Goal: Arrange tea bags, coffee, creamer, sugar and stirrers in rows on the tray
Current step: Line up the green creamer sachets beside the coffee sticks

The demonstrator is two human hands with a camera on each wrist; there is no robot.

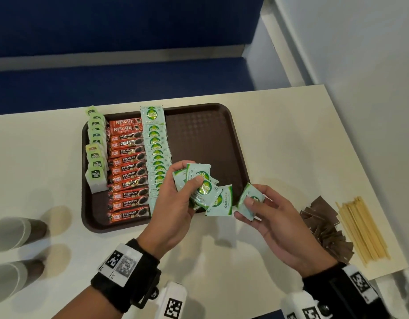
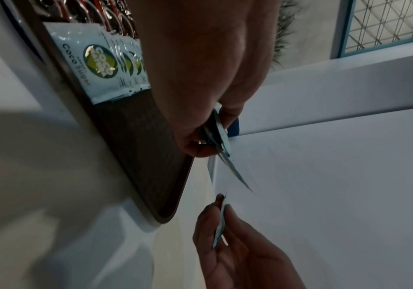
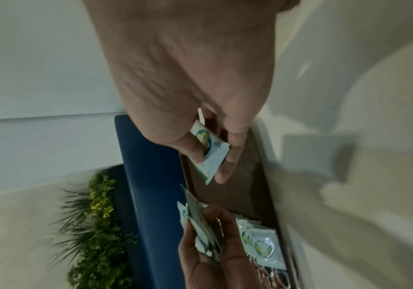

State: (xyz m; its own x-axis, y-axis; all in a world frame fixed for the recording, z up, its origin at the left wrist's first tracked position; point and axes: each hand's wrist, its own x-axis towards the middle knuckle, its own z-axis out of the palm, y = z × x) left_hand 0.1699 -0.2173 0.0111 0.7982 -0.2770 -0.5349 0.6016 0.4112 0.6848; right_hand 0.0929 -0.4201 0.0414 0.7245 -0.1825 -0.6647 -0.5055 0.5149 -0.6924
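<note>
A: What do the fingers hold?
B: The left hand [image 1: 175,203] curls round a fan of sugar sachets [image 1: 204,192], thumb on top; the right hand [image 1: 272,217] pinches one sachet [image 1: 250,200] beside it.

A: And beyond the fingertips?
B: The tray [image 1: 198,134]: rows of tea bags [image 1: 96,146], coffee sticks [image 1: 127,169], sugar [image 1: 156,146].

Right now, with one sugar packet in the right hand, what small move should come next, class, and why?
Probably lay the single sugar packet from the right hand at the near end of the sugar row on the tray. The left hand holds more packets waiting.
</note>
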